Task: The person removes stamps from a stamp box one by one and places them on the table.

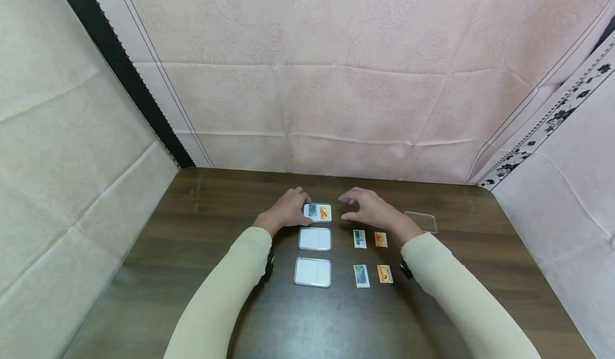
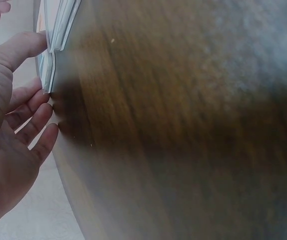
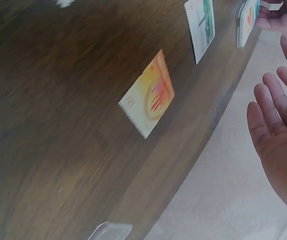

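Note:
At the far end of a column of shallow flat cases, my left hand point(image 1: 288, 209) grips the left side of a small case point(image 1: 317, 220). Its thumb lies at the near edge and its fingers at the far one. Inside that case lie a blue-green stamp point(image 1: 313, 210) and an orange stamp point(image 1: 325, 213), side by side. My right hand point(image 1: 367, 209) hovers to the right of the case, fingers apart, holding nothing. Nearest it on the table are a green-and-white stamp point(image 3: 201, 30) and an orange-yellow stamp point(image 3: 156, 97), both with toothed edges.
Two more cases, the middle one point(image 1: 314, 239) and the near one point(image 1: 313, 272), show white insides. Right of the near case lie a blue-green stamp point(image 1: 361, 276) and an orange stamp point(image 1: 385, 274). A clear plastic lid point(image 1: 425, 221) lies beyond my right forearm. Patterned cloth point(image 1: 312, 102) hangs behind the wooden table point(image 1: 158, 273).

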Demonstrator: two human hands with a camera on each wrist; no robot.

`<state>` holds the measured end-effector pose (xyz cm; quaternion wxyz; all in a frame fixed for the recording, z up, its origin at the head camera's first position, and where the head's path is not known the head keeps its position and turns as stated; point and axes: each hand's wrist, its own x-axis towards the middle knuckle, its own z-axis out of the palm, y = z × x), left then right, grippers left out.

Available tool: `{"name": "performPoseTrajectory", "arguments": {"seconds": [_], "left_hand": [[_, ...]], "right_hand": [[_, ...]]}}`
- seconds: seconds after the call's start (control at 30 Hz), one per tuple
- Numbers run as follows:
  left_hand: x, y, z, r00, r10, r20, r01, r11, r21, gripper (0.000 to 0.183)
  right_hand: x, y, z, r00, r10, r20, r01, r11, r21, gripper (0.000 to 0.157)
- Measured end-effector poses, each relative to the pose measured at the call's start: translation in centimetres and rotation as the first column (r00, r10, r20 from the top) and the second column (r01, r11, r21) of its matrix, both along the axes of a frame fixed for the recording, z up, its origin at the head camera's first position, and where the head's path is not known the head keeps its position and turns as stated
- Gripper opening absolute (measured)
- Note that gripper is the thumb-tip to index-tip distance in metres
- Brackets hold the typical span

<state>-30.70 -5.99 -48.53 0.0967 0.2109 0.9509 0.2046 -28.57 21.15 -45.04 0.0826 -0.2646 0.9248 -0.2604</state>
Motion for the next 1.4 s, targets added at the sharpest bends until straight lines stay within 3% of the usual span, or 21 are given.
{"name": "performPoseTrajectory", "arguments": {"seconds": [0.27, 0.43, 0.97, 1.4], "left_hand": [[-0.1, -0.2, -0.1, 1.000, -0.011, -0.009, 0.011, 1.000, 0.004, 0.058], [-0.2, -0.3, -0.2, 1.000, -0.019, -0.013, 0.019, 1.000, 0.007, 0.057], [-0.3, -0.2, -0.1, 1.000, -0.025, -0.014, 0.025, 1.000, 0.002, 0.057], [-0.2, -0.1, -0.1, 0.999, -0.031, -0.014, 0.031, 1.000, 0.006, 0.058]], "right_hand": [[-1.0, -2.3, -0.6, 0.998, 0.037, 0.041, -0.040, 0.998, 0.056, 0.047], [-1.5, -3.1, -1.0, 0.997, 0.008, 0.070, -0.013, 0.998, 0.068, 0.043], [-2.4, -4.6, -2.2, 0.998, -0.032, 0.045, 0.026, 0.992, 0.127, 0.037], [-2.4, -5.2, -2.3, 0.995, -0.074, 0.072, 0.066, 0.992, 0.108, 0.033]]}}
